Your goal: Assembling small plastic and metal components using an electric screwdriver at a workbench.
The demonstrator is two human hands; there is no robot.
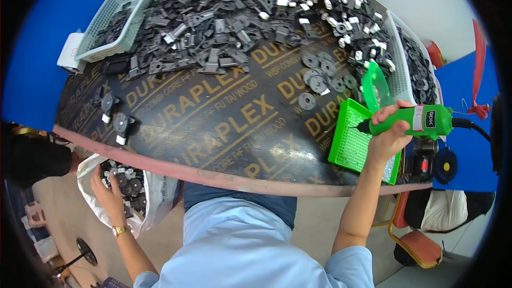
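My right hand (pixel 390 140) is wrapped round a green electric screwdriver (pixel 444 126). Its dark tip points left, over a bright green perforated tray (pixel 338 137) at the table's right front. Behind the tray a smaller green basket (pixel 368 86) stands tilted. Below the table's left front edge, my left hand (pixel 108 194) reaches into a white sack (pixel 157 202), fingers apart beside the black plastic parts (pixel 130 186) in it. Nothing shows in that hand. Two black assemblies with white tips, one of them a round-bodied assembly (pixel 122 122), lie on the table's left.
Loose black and white parts (pixel 229 32) heap up across the back of the dark table (pixel 224 138). Several grey discs (pixel 314 74) lie right of centre. A pale green basket (pixel 85 48) stands back left, a white one (pixel 399 69) back right. A dark sleeve (pixel 48 157) shows at far left.
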